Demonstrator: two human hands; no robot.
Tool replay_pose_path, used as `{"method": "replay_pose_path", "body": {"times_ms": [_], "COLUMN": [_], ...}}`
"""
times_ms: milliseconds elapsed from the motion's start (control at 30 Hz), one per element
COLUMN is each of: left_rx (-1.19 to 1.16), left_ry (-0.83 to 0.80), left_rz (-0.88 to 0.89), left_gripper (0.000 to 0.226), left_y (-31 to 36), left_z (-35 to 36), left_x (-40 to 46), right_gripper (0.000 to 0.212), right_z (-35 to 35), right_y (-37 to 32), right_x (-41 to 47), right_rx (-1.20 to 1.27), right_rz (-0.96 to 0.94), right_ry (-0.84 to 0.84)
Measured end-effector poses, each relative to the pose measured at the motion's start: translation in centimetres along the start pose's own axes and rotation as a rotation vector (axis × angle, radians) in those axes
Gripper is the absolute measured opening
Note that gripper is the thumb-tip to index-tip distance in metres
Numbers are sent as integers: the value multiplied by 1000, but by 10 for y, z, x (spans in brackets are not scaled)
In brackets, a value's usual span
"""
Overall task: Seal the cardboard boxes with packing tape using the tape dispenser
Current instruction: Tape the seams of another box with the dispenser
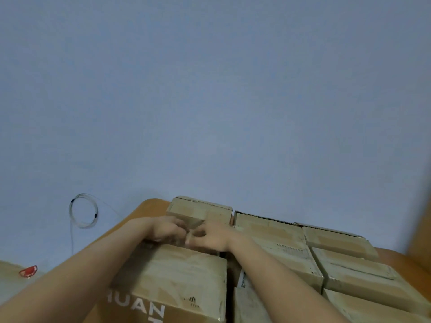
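Both hands are meeting at the far edge of the nearest cardboard box [172, 273], the left hand [166, 230] and right hand [211, 236] touching fingertip to fingertip with fingers curling, though blur is hiding whether they are pinching tape or anything else. The box is lying directly below the forearms, its long axis running away from the person, so both hands are equally near. No tape dispenser is showing; more boxes [349, 271] are sitting to the right.

Can't tell what the left hand [169, 230] and right hand [210, 236] are pinching, way too blurry. The nearest box [177, 280] has its print cut off by the bottom edge.
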State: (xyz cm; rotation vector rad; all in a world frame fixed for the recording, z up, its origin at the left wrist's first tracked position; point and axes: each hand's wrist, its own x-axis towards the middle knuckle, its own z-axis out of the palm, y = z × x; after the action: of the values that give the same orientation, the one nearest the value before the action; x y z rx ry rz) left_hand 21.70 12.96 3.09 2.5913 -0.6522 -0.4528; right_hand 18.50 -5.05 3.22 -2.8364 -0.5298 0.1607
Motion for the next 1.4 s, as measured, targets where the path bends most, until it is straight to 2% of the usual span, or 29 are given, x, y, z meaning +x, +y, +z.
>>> {"method": "replay_pose_path", "body": {"times_ms": [100, 167, 200, 267, 400, 467, 533, 633, 833, 1033, 1233, 1400], "left_rx": [14, 92, 146, 243, 370, 366, 353, 403, 446, 571, 590, 596], "left_ry": [260, 439, 487, 476, 290, 166, 107, 214, 334, 552, 691, 727], "left_rz": [50, 40, 35, 8, -83, -126, -141, -98, -90, -81, -68, 1], "left_gripper": [50, 37, 39, 53, 81, 89, 91, 87, 73, 52, 61, 72], "left_y": [4, 8, 12, 16, 11, 5, 0, -5, -2, 16, 64, 112], "left_z": [-19, -30, -33, -36, -32, -31, -27, -15, -11, -32, -76, -98], "left_x": [9, 17, 23, 34, 67, 79, 89, 98, 93, 60, -13, -82], "right_gripper": [32, 42, 48, 60, 75, 79, 80, 77, 47, 60, 63, 60], "right_z": [-21, -36, -41, -45, -35, -26, -19, -11, -15, -32, -96, -143], "right_y": [6, 13, 17, 24, 40, 45, 48, 54, 51, 33, -16, -48], "right_x": [7, 14, 17, 24, 44, 55, 64, 71, 67, 50, -2, -70], "right_rx": [74, -56, -122, -216, -257, -300, -351, -337, -348, -380, -439, -466], "right_rz": [10, 48, 57, 86, 165, 179, 186, 190, 180, 108, 90, 103], "right_ry": [190, 289, 306, 277, 137, 79, 80, 118, 181, 408, 535, 600]}}
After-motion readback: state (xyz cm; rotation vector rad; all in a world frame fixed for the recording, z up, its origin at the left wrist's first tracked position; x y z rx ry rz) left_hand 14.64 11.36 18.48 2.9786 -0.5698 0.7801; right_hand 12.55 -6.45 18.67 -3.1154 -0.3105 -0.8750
